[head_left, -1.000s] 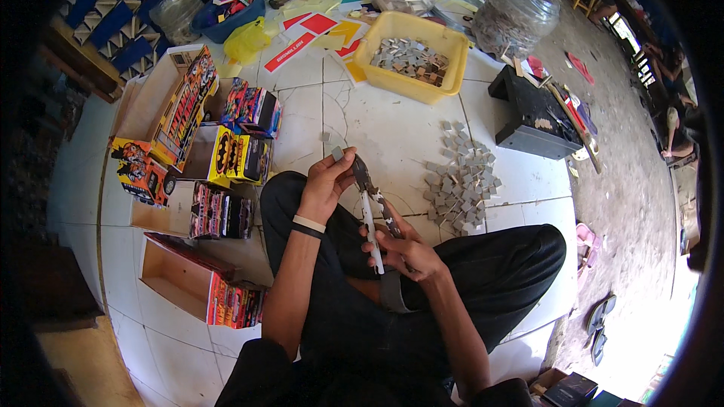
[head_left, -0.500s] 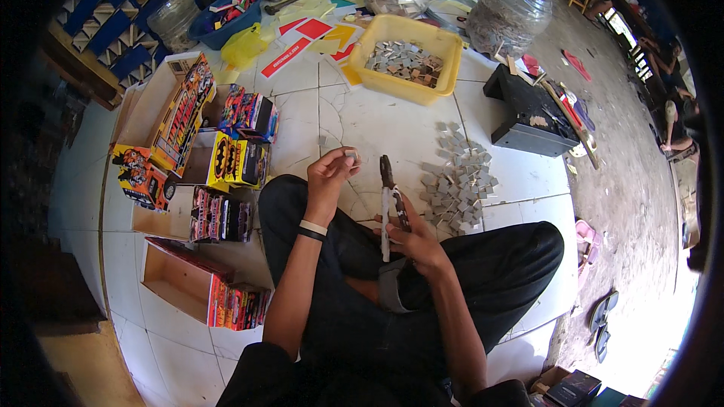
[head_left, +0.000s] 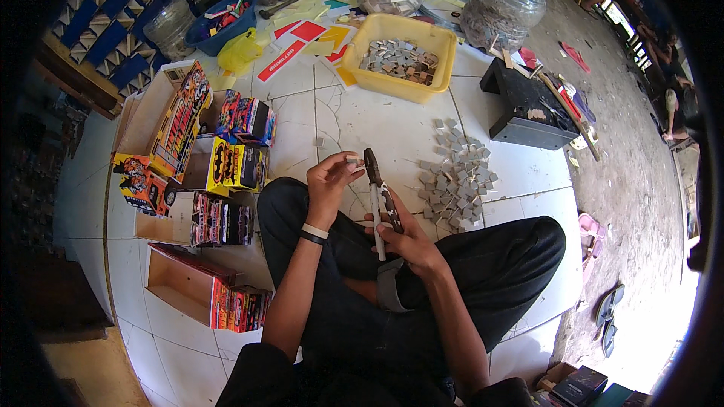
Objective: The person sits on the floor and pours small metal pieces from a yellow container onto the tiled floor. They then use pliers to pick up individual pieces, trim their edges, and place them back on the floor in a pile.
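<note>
I sit cross-legged on a white tiled floor [head_left: 377, 120]. My left hand [head_left: 332, 181] pinches a small grey piece [head_left: 353, 159] between its fingertips, just left of the tool's jaws. My right hand [head_left: 407, 237] grips the handles of a pair of pliers [head_left: 379, 196], jaws pointing away from me and handles spread. A heap of small grey square pieces [head_left: 456, 177] lies on the tiles just right of the pliers. A yellow tub [head_left: 403, 56] holding more grey pieces stands farther away.
Colourful printed cartons [head_left: 226, 158] and open cardboard trays [head_left: 188, 286] lie to my left. A black box [head_left: 528, 105] sits at the right. Clear plastic jugs [head_left: 498, 0], a blue bowl [head_left: 219, 22] and red and yellow cards [head_left: 302, 38] stand at the far side. Sandals [head_left: 607, 309] lie at right.
The pliers have swung from slanting across my lap to pointing straight away from me. My left hand has moved from the jaws to just left of them, holding a small piece.
</note>
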`<action>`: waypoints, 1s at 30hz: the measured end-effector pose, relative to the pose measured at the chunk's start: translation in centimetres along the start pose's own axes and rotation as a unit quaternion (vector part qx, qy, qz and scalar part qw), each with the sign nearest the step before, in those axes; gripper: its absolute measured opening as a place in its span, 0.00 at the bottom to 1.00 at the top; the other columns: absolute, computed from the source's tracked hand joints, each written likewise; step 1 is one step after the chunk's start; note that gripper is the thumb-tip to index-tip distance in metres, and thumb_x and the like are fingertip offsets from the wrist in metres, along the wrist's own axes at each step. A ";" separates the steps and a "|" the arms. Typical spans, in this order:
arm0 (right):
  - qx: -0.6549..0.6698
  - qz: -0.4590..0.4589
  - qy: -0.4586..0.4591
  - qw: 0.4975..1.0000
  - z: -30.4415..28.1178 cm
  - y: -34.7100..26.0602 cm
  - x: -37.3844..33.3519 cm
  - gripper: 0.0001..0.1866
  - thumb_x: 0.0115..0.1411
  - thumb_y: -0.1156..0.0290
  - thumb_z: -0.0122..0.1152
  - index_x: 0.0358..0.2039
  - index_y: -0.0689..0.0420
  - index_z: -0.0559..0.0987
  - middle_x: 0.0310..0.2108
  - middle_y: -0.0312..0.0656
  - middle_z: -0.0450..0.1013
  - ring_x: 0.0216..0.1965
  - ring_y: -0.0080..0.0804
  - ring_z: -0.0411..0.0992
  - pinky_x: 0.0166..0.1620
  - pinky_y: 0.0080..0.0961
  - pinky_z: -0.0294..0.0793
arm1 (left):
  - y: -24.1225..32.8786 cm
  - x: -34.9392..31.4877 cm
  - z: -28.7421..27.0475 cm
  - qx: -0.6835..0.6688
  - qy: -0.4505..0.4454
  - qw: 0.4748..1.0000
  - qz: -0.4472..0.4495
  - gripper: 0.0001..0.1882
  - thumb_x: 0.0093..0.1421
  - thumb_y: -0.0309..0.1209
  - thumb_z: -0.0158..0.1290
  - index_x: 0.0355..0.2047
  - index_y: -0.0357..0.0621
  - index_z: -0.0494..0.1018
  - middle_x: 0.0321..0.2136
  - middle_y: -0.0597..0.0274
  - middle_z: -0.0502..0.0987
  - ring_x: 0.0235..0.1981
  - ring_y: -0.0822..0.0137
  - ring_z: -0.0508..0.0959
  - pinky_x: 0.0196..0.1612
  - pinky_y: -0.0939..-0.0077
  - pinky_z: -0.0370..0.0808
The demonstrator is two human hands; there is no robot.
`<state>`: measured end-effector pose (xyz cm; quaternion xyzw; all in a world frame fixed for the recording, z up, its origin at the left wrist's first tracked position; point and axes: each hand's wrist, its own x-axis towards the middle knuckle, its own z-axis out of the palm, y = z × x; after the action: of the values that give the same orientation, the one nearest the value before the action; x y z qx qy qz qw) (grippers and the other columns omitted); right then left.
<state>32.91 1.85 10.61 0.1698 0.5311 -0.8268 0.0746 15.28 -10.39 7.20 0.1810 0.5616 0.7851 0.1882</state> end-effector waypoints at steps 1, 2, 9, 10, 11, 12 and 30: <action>0.000 0.000 -0.001 1.000 0.0 0.0 0.0 0.43 0.70 0.72 0.56 0.78 0.41 0.44 0.59 0.47 0.71 0.54 0.33 0.73 0.50 0.35 0.78 | 0.0 0.0 0.0 0.000 0.005 1.000 -0.007 0.11 0.66 0.24 0.59 0.48 0.33 0.79 0.43 0.56 0.81 0.48 0.59 0.83 0.53 0.59 0.85; -0.001 -0.007 -0.001 1.000 0.1 -0.1 0.0 0.44 0.70 0.72 0.56 0.78 0.41 0.44 0.59 0.47 0.71 0.54 0.33 0.73 0.50 0.35 0.78 | 0.0 0.0 0.0 -0.003 0.002 1.000 0.000 0.11 0.67 0.24 0.59 0.48 0.33 0.79 0.43 0.56 0.81 0.48 0.59 0.83 0.53 0.59 0.85; -0.006 -0.018 0.004 1.000 0.5 -0.3 -0.1 0.41 0.70 0.76 0.55 0.78 0.43 0.48 0.57 0.45 0.72 0.48 0.31 0.74 0.48 0.31 0.76 | -0.1 0.0 -0.2 -0.018 0.011 1.000 0.003 0.11 0.67 0.24 0.58 0.48 0.33 0.79 0.43 0.56 0.81 0.48 0.59 0.83 0.53 0.58 0.85; -0.007 -0.019 0.005 1.000 0.5 -0.3 -0.1 0.41 0.70 0.76 0.55 0.78 0.43 0.48 0.57 0.45 0.72 0.48 0.31 0.74 0.48 0.31 0.76 | -0.1 0.0 -0.2 -0.018 0.014 1.000 -0.005 0.11 0.67 0.24 0.58 0.48 0.33 0.79 0.43 0.56 0.81 0.48 0.59 0.83 0.53 0.58 0.85; -0.010 -0.026 0.006 1.000 0.5 -0.4 -0.1 0.41 0.70 0.77 0.55 0.78 0.44 0.48 0.57 0.45 0.72 0.48 0.31 0.74 0.48 0.31 0.76 | -0.1 0.0 -0.2 -0.021 0.013 1.000 0.000 0.10 0.67 0.24 0.58 0.47 0.33 0.79 0.43 0.56 0.81 0.48 0.59 0.83 0.53 0.58 0.85; -0.011 -0.015 0.007 1.000 0.5 -0.4 -0.1 0.41 0.70 0.77 0.55 0.78 0.44 0.48 0.57 0.45 0.72 0.48 0.31 0.74 0.48 0.31 0.76 | -0.1 0.0 -0.2 -0.022 0.015 1.000 0.000 0.10 0.67 0.24 0.58 0.47 0.33 0.79 0.43 0.56 0.81 0.48 0.59 0.83 0.53 0.58 0.85; -0.124 0.073 -0.032 0.989 -0.8 2.2 1.7 0.23 0.69 0.67 0.59 0.60 0.66 0.72 0.48 0.46 0.78 0.45 0.31 0.77 0.48 0.30 0.78 | -0.4 -0.1 -0.2 -0.030 0.012 0.999 -0.005 0.11 0.68 0.25 0.57 0.48 0.33 0.78 0.42 0.57 0.81 0.46 0.61 0.83 0.54 0.59 0.84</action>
<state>32.16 1.77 7.83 0.1706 0.6128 -0.7522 0.1723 15.30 -10.51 6.70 0.1633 0.5411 0.8026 0.1910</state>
